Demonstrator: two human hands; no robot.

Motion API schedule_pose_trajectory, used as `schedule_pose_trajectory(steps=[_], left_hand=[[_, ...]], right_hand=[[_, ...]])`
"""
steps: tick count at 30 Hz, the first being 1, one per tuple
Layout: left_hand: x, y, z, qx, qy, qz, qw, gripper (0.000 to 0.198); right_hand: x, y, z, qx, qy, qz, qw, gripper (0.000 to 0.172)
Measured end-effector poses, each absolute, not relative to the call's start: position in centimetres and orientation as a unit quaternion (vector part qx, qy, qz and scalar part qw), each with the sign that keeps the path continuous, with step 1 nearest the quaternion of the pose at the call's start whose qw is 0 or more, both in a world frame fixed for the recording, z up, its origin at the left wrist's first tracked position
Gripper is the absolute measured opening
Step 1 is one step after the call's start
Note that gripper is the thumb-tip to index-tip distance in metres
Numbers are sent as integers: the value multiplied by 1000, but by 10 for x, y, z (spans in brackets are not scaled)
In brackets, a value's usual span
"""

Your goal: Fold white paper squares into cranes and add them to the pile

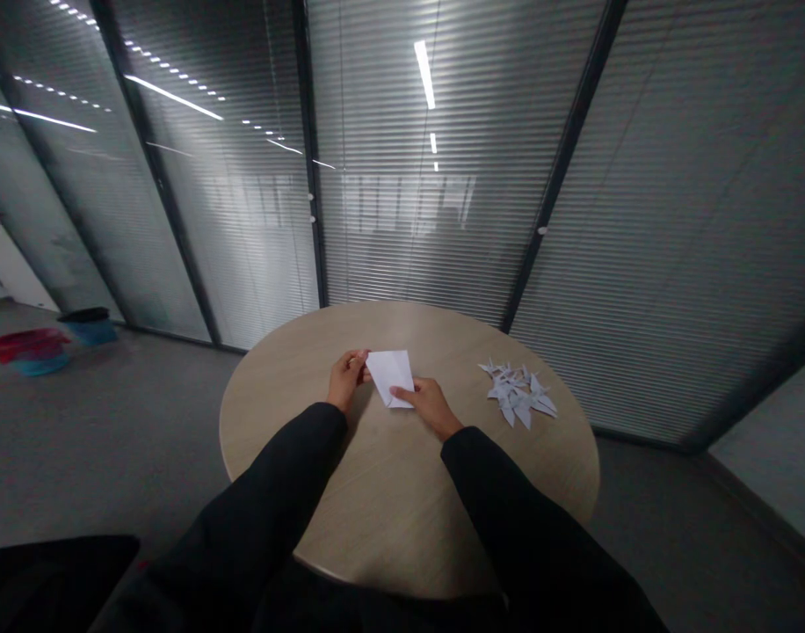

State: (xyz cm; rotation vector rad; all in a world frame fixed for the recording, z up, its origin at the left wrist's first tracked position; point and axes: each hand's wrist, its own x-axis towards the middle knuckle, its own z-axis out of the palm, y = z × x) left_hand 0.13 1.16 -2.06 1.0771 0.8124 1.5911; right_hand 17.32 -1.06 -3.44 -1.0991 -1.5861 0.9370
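Note:
A folded sheet of white paper (390, 369) is held up between my two hands over the round table. My left hand (350, 376) pinches its upper left corner, fingers closed on the edge. On the lower right side, my right hand (430, 404) grips the paper with the thumb on top and the other fingers behind it. To the right on the tabletop lies a pile of several folded white paper pieces with pointed tips (518, 391).
The light wooden round table (402, 492) stands close to a glass partition with blinds (416, 220). Two bins are on the floor at the far left, one with a red liner (30, 345), one with a black liner (84, 315). A dark object (53, 580) is at the lower left.

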Motion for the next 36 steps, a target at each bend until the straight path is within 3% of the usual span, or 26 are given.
schedule_pose_trajectory(steps=[7,17,29,36], left_hand=[[5,5,-17,466,335,618,537,45],[6,5,-19,439,341,658,507,44],[7,8,-28,485,420,711,286,39],[5,-1,-20,508,412,708,268,28]], right_hand=[[176,-9,-36,-463,-633,376,494,34],[170,-10,-35,-440,-626,415,493,37],[156,-20,-33,-417,-627,470,461,36],[149,-21,-40,-409,-613,484,472,34]])
